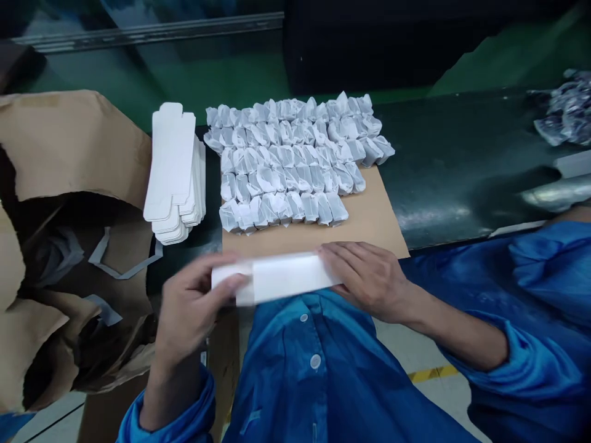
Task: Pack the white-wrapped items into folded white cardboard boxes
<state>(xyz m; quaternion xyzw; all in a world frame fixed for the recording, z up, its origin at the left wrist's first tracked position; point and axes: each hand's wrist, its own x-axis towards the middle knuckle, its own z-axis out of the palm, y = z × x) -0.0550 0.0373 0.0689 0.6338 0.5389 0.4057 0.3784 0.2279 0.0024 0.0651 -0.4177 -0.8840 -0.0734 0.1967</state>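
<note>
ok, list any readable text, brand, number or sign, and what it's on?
None can be read.
White carton in both hands: no print seen; blurred.
Stacked flat white cartons: top face looks blank.
Paper-wrapped pieces: no legible marks.
Torn cardboard box: no lettering visible.
Plastic-looking bundle, far right: too blurred to tell.

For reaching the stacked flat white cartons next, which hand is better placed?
Likely the left hand, nearer the cartons; the right hand holds the farther end of the long white cardboard box.
</note>
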